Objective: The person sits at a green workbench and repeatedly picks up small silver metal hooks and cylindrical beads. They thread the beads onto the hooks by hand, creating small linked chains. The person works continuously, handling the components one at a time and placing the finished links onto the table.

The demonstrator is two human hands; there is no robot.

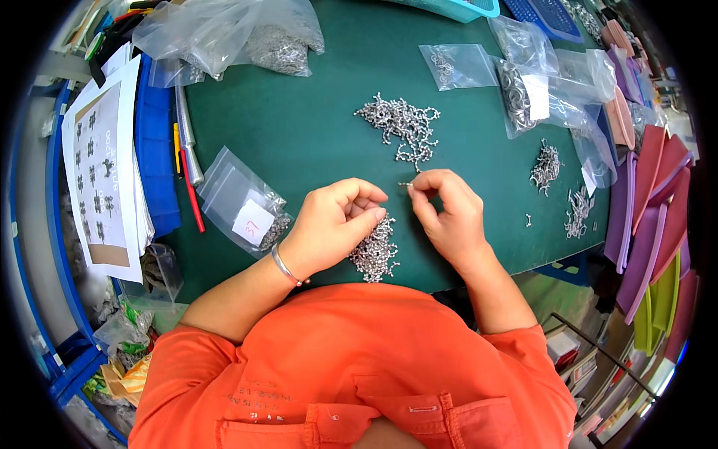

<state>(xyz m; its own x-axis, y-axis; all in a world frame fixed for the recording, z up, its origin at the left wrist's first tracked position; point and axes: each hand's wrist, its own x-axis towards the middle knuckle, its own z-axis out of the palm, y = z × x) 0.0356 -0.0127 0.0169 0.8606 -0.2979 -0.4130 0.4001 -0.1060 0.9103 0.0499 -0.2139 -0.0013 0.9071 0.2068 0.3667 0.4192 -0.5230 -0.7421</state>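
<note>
My right hand (451,217) pinches a small silver metal piece (404,183) between thumb and fingertips. Just left of it my left hand (336,223) is closed, its fingers curled toward the thumb; whatever it may hold is too small to make out. Beneath the left fingertips, close to my body, lies a pile of small silver metal pieces (374,254). Beyond both hands spreads a heap of silver beaded chain-like pieces (400,123), its tail reaching down near my right fingers.
A labelled zip bag of metal parts (250,217) lies left on the green mat (299,120). Small hook-like pieces (577,212) and another little pile (546,166) sit at right. Bags of rings (516,97) are far right; a large plastic bag (277,49) is far left, above printed sheets (105,172).
</note>
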